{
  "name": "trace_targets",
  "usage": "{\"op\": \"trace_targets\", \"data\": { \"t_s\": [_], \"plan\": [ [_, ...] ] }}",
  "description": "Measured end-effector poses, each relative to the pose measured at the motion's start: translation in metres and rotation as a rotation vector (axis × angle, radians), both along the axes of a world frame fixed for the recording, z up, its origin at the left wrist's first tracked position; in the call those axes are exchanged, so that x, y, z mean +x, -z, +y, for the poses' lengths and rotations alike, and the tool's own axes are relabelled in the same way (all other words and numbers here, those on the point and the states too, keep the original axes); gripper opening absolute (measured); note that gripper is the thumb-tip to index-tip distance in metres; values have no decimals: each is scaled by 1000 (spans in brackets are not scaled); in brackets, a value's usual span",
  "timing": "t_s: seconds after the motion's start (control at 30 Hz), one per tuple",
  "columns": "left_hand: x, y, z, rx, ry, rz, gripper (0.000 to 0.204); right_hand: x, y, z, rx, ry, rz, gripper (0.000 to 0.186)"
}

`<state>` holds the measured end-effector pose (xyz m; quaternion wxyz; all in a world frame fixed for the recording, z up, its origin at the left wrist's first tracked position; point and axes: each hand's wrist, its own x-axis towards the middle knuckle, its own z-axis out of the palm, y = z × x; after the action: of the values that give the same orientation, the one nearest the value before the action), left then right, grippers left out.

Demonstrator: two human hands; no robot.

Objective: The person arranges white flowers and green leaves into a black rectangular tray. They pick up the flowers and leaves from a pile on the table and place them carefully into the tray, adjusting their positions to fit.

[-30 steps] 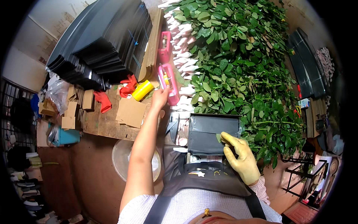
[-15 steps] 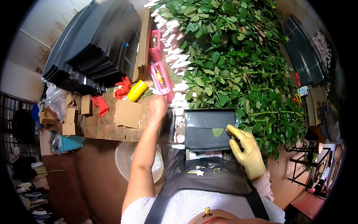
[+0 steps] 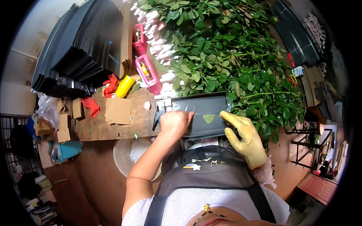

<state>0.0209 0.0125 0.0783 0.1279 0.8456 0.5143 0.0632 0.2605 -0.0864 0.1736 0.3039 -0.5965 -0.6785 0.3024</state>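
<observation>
Flat black rectangular box [image 3: 207, 108]: lying at wooden table's [image 3: 100, 126] front edge | bare left hand [image 3: 174, 124]: curling over its left side, grip contents unclear | yellow-gloved right hand [image 3: 243, 139]: grip loose, seemingly steadying right edge

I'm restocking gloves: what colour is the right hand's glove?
Pale yellow glove, best in the head view.

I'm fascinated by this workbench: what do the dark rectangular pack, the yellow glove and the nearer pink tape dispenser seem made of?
Dark rectangular pack: perhaps card or plastic sheet, satin, with straight edges; the look leaves it open.
Yellow glove: probably rubber, smooth and faintly sheeny.
Nearer pink tape dispenser: likely moulded plastic, glossy, evenly coloured.
</observation>
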Motion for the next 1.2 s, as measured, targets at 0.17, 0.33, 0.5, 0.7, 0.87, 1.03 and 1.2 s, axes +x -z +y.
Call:
{"op": "trace_targets", "data": {
  "t_s": [0.17, 0.33, 0.5, 0.7, 0.87, 1.03, 1.2],
  "plan": [
    [-44, -16, 6, -293, 46, -6, 56, 14, 19, -12, -16, 135, 73, 44],
    [-87, 61, 102, 113, -478, -667, 34, -3, 20, 1, 8, -11, 87, 43],
    [-108, 126, 176, -378, -752, -825, 44, -35, 19, 37, 89, -340, 152, 40],
    [-87, 60, 102, -436, -681, -1166, 30, -79, 43, 67, -390, -282, 454, 36],
    [-50, -7, -32, -530, -595, -1234, 20, -111, 33, 107, -877, -254, 989, 40],
    [-109, 50, -1, -680, -582, -1255, 37, -126, 104, 97, -451, -194, 653, 22],
    [-118, 93, 116, -897, -735, -1081, 44, -115, 60, 81, -323, -402, 104, 32]
  ]
}}
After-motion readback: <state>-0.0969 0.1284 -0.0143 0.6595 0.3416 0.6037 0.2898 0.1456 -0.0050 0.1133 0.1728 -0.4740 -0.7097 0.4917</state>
